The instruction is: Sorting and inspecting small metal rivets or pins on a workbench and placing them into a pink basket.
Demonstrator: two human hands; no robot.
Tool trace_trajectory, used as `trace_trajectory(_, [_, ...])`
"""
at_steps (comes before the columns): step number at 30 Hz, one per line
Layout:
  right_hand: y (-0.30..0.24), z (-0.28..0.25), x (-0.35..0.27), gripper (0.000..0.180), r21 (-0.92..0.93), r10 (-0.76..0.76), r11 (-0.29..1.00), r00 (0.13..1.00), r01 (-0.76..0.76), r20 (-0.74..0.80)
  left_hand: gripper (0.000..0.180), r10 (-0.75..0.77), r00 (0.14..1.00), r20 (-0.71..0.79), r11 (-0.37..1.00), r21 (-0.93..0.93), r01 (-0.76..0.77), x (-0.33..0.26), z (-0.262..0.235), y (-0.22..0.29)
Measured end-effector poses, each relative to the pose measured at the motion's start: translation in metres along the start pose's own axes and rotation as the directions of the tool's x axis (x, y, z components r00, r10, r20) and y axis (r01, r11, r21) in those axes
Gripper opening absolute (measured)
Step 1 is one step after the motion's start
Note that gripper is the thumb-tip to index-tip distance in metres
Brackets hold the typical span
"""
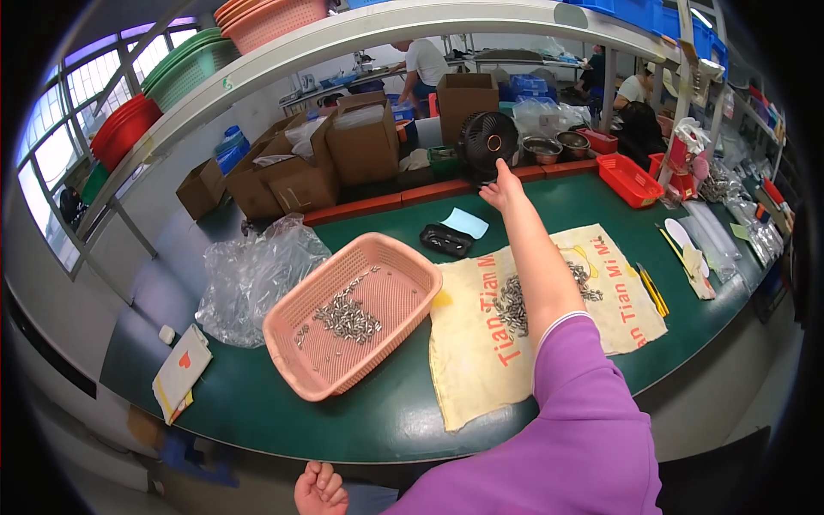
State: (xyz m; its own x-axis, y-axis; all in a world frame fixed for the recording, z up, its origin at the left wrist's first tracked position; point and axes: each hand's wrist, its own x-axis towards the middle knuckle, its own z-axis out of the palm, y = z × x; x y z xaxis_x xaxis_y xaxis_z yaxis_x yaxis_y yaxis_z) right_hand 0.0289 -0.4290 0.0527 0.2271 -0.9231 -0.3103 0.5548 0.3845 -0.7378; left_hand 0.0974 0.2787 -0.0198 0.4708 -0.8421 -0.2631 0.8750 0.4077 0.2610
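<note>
My right arm reaches across the green table to a small black round fan (486, 140). My right hand (501, 190) is at the fan's lower front, thumb up against it and fingers apart; whether it touches the fan's base I cannot tell. Below the table's front edge, my left hand (320, 489) is curled closed, with nothing visible in it. Under my right forearm, a pile of small metal cylinders (512, 307) lies on a cream cloth sack (463, 386); the arm hides part of it. Left of it, a pink plastic basket (287, 369) holds more metal cylinders (347, 320).
Behind the basket lie a clear plastic bag (257, 275), a black pouch (446, 240) and a blue sheet (464, 223). A folded cloth (182, 371) is at left. Yellow cutters (652, 289) and a red basket (629, 180) are at right. Cardboard boxes (360, 146) stand behind; a shelf runs overhead.
</note>
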Motion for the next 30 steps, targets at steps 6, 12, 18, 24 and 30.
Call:
trace_trajectory(6, [0.038,0.03,0.043,0.115,0.487,0.138,0.852,0.98,-0.192,0.144,0.006,0.051,0.996,-0.078,0.996,-0.066,-0.057,-0.001,0.012,-0.008])
trace_trajectory(12, [0.032,0.026,0.079,0.11,0.599,0.045,0.767,0.95,-0.23,0.308,0.006,0.026,0.987,-0.161,1.0,0.013,-0.024,0.009,0.035,-0.014])
trace_trajectory(18, [0.038,0.033,0.074,0.102,0.598,-0.011,0.783,0.958,-0.169,0.285,0.005,0.038,0.986,-0.164,0.999,0.04,-0.031,0.011,0.029,-0.014])
trace_trajectory(24, [0.046,0.035,0.075,0.091,0.544,-0.066,0.835,0.967,-0.082,0.247,0.006,0.081,0.981,-0.176,0.993,0.094,-0.065,0.007,0.033,-0.016])
trace_trajectory(30, [0.037,0.01,0.093,0.054,0.685,-0.082,0.726,0.98,-0.066,0.183,0.004,0.054,0.985,-0.164,0.995,0.092,-0.039,0.01,0.029,-0.017])
